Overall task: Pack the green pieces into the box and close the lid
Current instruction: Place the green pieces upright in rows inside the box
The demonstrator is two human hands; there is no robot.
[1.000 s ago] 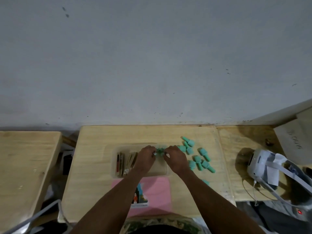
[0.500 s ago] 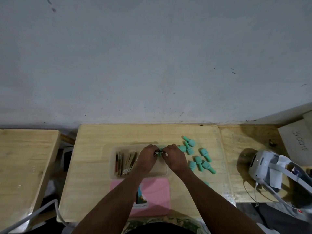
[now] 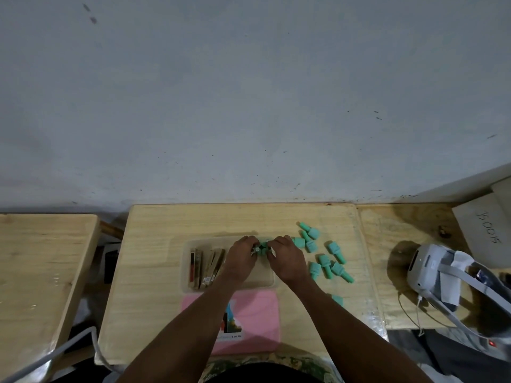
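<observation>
Head view: my left hand (image 3: 241,258) and right hand (image 3: 286,259) meet over the far edge of the clear box (image 3: 193,287), fingers (image 3: 250,240) pinched narrow on a small clump of green pieces (image 3: 262,247) held between both hands. Held pieces are mostly hidden, so I cannot tell their axis.

Loose green pieces (image 3: 325,262) lie scattered on the worktop (image 3: 154,244) just right of my right hand. Each one is mint green, a wide blocky body with a thin neck, bottle-like. All lie on their sides. Far ones have necks pointing up-left, toward the wall; near ones have necks pointing down-right, toward me. One more green piece (image 3: 338,299) pokes out beside my right forearm, mostly hidden.

Box is translucent, long axis left-right, with brown flat packets (image 3: 206,268) standing in its left half. Pink lid (image 3: 254,322) lies flat just in front of the box, touching its near edge, a picture label on it.
</observation>
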